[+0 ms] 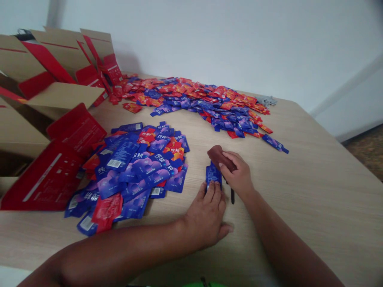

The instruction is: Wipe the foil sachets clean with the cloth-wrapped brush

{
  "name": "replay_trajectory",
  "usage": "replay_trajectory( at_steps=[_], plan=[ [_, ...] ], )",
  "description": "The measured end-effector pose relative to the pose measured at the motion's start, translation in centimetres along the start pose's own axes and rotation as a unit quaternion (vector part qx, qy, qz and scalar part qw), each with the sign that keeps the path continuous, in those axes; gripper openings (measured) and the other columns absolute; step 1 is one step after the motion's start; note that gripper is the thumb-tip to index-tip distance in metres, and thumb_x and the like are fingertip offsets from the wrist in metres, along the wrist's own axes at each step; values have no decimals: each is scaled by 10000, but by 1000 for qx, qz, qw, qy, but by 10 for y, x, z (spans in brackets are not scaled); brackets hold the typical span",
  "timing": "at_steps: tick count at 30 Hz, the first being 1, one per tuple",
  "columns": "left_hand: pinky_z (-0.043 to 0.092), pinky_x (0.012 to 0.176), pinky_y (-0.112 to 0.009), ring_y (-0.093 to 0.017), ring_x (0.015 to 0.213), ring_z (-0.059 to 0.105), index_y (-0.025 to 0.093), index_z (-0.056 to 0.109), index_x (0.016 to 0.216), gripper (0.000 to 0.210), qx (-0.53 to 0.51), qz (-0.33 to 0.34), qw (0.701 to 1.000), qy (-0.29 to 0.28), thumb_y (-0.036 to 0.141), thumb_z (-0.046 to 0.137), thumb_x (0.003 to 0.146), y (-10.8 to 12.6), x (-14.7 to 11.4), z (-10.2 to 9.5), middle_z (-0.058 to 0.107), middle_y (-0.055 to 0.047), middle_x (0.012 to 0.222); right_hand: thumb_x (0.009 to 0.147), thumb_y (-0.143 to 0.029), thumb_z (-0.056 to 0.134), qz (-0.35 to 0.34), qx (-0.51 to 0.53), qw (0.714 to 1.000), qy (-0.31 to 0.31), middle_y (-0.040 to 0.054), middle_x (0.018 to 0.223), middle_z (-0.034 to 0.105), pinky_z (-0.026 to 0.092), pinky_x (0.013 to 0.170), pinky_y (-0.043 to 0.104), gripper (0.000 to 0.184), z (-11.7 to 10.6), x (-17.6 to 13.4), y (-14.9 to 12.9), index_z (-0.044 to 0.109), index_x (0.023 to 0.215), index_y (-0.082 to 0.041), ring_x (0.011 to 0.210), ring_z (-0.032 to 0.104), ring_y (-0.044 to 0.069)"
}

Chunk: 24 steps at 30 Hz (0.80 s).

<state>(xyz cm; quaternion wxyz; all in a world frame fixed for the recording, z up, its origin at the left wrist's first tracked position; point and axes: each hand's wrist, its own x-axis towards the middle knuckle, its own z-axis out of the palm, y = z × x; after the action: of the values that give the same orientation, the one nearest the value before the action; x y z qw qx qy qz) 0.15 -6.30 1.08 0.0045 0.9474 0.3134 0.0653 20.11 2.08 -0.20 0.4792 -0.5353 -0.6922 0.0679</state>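
Note:
My left hand lies flat with fingers stretched over a small blue pouch, pressing it against the table. Its lower part is hidden under my fingertips. My right hand is closed around a smooth reddish-brown block, whose kind I cannot make out. The block's far end sits at the pouch's top right corner, covering part of it. Below my right hand a thin black piece sticks out; whether it belongs to the block I cannot tell. To the left spreads a pile of blue and red pouches.
Open red and brown cardboard boxes crowd the left side. A long heap of orange and blue pouches runs along the wall. One blue pouch lies apart at its right end, and a grey crumpled item lies behind. The table's edge slants down at right.

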Motion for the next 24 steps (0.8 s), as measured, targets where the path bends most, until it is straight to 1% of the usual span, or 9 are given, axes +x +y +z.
replay_trajectory(
  at_steps=[1,2,4,6,8,14,19,24],
  plan=[
    [183,1283,-620,-461,1543,375,50,525,1530,880,-2,-1,1000,-3,754,443,1009,0,0,0,453,-316,1635,926,-217,686,-12,17,1000,1,100,1329,724,570,1107,512,388,-1,-1,-4,718,1310,-265,1223,700,281],
    [181,1284,-619,-463,1544,370,47,518,1536,888,-3,-3,1000,-5,756,446,1007,0,0,0,454,-316,1633,919,-207,692,-27,32,999,-12,96,1336,723,572,1106,501,403,-2,-2,-6,715,1316,-270,1229,699,276],
    [176,1287,-621,-470,1549,355,40,508,1544,907,-4,-5,1000,-8,762,461,998,0,1,0,468,-311,1622,901,-195,703,-55,46,995,-75,90,1352,720,576,1104,488,434,0,-5,-8,714,1326,-278,1241,697,272],
    [170,1289,-627,-479,1557,336,39,506,1550,913,-6,-4,1000,-7,760,479,992,0,2,1,483,-299,1612,886,-195,714,-65,35,988,-137,91,1360,716,577,1105,492,450,3,-7,-7,718,1327,-278,1243,692,275],
    [168,1291,-628,-483,1564,321,40,501,1558,909,-10,-2,1000,-4,752,485,993,0,2,1,484,-288,1614,888,-210,720,-56,14,984,-166,95,1370,707,570,1114,507,456,6,-7,-5,715,1339,-277,1253,678,281],
    [176,1297,-614,-473,1564,335,32,498,1562,930,-6,-3,1000,-7,761,491,985,0,2,-1,484,-293,1615,923,-275,709,-30,-20,985,-171,97,1400,693,547,1143,558,457,10,-5,2,699,1379,-297,1287,653,304],
    [169,1294,-614,-476,1556,351,10,506,1545,934,3,-2,1000,-4,762,477,992,0,2,0,451,-326,1631,940,-281,688,-20,-30,987,-154,101,1376,703,546,1143,529,428,11,-2,6,702,1368,-274,1268,660,292],
    [172,1289,-616,-470,1549,369,26,523,1529,896,2,0,1000,-2,753,441,1012,1,1,2,450,-330,1629,936,-278,685,-3,-47,989,-141,108,1347,712,535,1145,533,421,12,1,13,702,1356,-253,1257,660,299]
  ],
)
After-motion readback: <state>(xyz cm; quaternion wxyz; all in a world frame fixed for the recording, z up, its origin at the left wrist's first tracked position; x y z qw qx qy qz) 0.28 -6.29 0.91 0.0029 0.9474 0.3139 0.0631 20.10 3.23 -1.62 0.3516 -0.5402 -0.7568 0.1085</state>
